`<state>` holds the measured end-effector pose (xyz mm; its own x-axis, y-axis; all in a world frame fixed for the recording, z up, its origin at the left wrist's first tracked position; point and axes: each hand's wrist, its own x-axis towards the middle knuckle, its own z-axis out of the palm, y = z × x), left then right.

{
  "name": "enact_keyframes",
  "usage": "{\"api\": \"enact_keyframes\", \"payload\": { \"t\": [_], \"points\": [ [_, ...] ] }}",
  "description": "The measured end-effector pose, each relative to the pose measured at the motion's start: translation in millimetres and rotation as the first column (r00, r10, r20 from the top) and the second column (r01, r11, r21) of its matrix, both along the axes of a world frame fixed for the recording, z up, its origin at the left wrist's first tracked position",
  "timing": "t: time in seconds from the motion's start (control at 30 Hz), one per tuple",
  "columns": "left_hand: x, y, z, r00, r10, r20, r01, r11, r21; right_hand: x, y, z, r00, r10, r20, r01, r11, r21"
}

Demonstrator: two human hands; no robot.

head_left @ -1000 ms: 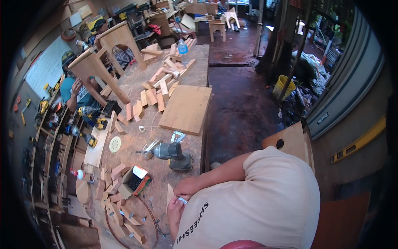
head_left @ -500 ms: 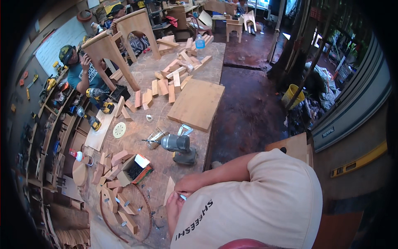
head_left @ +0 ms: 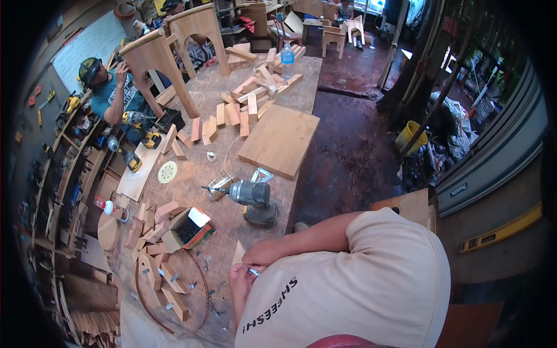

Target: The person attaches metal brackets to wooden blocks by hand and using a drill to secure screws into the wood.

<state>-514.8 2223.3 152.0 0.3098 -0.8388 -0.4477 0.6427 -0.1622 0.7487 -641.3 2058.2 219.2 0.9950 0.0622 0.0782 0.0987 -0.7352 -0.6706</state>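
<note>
My right hand (head_left: 262,253) is closed, with its fingers bent down close to my chest at the table's near edge. Right beside it, my left hand (head_left: 240,281) has its fingers curled inward. A small, slim, pale piece (head_left: 253,271) shows between the two hands; its kind is too small to make out. The pointed end of a light wood block (head_left: 238,253) sticks out past my fingers on the far side. My hands and shirt hide the rest of it. Beyond my hands, a grey cordless drill (head_left: 253,200) stands on the table.
Left of my hands lie an open box of dark screws (head_left: 188,228), wood blocks with metal brackets (head_left: 175,304) and a curved brown strip (head_left: 209,290). Farther off are a square wood panel (head_left: 279,141), piled blocks (head_left: 252,107) and a co-worker (head_left: 110,95) by upright arched wood panels (head_left: 154,55).
The view has shifted slightly. My hands stay together around the pale piece, with only a small movement of the fingers. At the far left, the co-worker's head has turned a little.
</note>
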Motion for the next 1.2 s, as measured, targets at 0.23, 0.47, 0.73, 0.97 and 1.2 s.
{"api": "enact_keyframes", "payload": {
  "t": [0.23,0.47,0.73,0.97,1.2],
  "points": [
    [1,-1,22,0.967,0.243,0.079,-0.246,0.969,0.033,11,1,8,0.996,0.08,-0.029,-0.075,0.987,0.139],
    [19,-5,40,0.925,0.367,0.1,-0.375,0.924,0.072,24,8,14,0.999,0.042,0.017,-0.043,0.997,0.058],
    [25,5,25,0.894,0.444,0.057,-0.447,0.892,0.058,30,13,16,0.993,0.094,-0.078,-0.09,0.994,0.058],
    [45,10,21,0.858,0.513,0.024,-0.513,0.857,0.047,37,14,17,0.995,0.074,-0.065,-0.07,0.996,0.055],
    [69,19,23,0.809,0.587,0.035,-0.588,0.808,0.042,46,15,16,0.987,0.082,-0.135,-0.071,0.994,0.089]
  ]
}}
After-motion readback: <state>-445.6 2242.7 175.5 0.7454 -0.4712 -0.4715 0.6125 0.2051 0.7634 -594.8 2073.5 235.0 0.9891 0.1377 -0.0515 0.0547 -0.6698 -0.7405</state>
